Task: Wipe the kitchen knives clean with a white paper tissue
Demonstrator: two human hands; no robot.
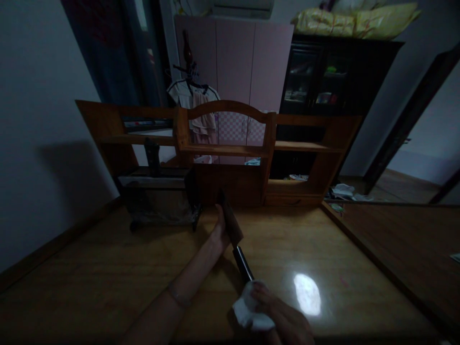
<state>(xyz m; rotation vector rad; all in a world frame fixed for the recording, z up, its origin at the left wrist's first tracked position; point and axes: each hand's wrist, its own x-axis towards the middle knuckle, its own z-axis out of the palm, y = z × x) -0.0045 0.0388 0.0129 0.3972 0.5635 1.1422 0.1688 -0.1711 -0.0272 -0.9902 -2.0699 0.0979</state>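
A kitchen knife (233, 224) with a broad dark blade and a black handle is held at a slant above the wooden desktop. My left hand (221, 233) grips it by the blade, thumb along the near side; the other fingers are mostly hidden behind the blade. Around the butt end of the black handle, my right hand (278, 306) presses a crumpled white cloth or tissue (249, 309). The fingers of that hand are slightly blurred.
A dark box-like holder (161, 203) with a black handle (153, 155) sticking up stands at the desk's left. Behind the desktop (309, 249) rises a wooden shelf unit (226, 152). Light glares on the surface at right. Further back are pink cabinets (235, 62) and a dark glass-fronted cabinet (334, 72).
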